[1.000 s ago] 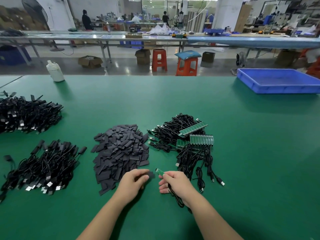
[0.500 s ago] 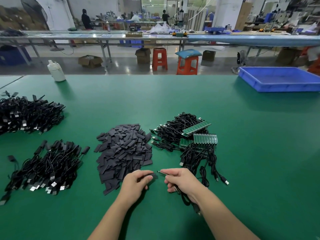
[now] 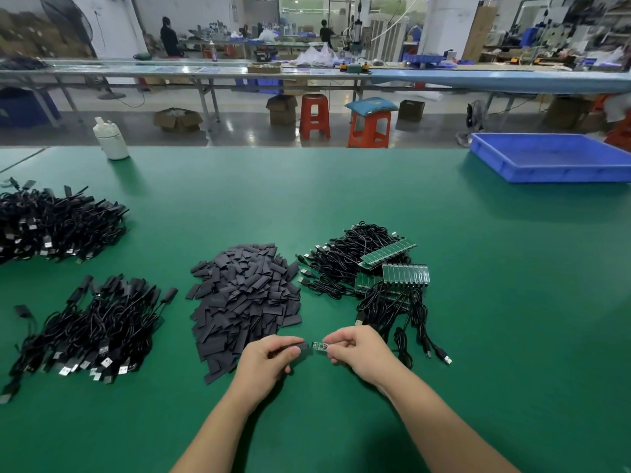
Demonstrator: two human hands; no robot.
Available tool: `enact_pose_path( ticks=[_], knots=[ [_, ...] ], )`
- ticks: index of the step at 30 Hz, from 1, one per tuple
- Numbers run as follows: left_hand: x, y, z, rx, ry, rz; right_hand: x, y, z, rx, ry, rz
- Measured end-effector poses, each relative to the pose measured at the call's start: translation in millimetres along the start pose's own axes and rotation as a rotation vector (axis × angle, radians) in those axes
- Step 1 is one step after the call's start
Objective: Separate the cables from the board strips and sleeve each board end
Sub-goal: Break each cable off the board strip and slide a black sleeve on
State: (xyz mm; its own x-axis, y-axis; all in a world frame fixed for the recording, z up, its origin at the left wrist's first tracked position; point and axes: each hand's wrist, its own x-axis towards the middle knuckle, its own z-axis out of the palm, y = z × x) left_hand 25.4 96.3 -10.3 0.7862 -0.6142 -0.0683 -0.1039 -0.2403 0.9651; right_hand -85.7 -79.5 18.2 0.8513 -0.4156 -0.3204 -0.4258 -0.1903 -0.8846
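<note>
My left hand [image 3: 269,361] pinches a flat black sleeve [image 3: 305,347] by its left end. My right hand [image 3: 358,351] pinches a small green board end [image 3: 320,346] on a black cable, its tip touching the sleeve's mouth. Behind my hands lies a heap of black sleeves [image 3: 244,298]. To the right sit green board strips [image 3: 404,273] with black cables [image 3: 345,257] attached and tangled around them.
Two piles of sleeved cables lie at the left, one near [image 3: 88,329] and one farther back [image 3: 51,223]. A white bottle [image 3: 111,139] stands at the far left edge. A blue tray [image 3: 549,158] sits at the far right of the green table [image 3: 512,302].
Both hands lifted slightly and drew together. The board end turned toward the sleeve and now meets its open end.
</note>
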Motion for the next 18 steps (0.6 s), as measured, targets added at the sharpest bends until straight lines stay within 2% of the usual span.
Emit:
enact_pose_path(
  ticks=[6,18],
  knots=[
    [-0.1,1.2,2.7,-0.012,0.005,0.021,2.3,-0.1,5.6,0.080,0.040,0.036],
    [3.9,-8.2,-5.8,-0.172,-0.001,-0.062,4.5,2.8,21.1,0.347,0.035,0.086]
  ],
)
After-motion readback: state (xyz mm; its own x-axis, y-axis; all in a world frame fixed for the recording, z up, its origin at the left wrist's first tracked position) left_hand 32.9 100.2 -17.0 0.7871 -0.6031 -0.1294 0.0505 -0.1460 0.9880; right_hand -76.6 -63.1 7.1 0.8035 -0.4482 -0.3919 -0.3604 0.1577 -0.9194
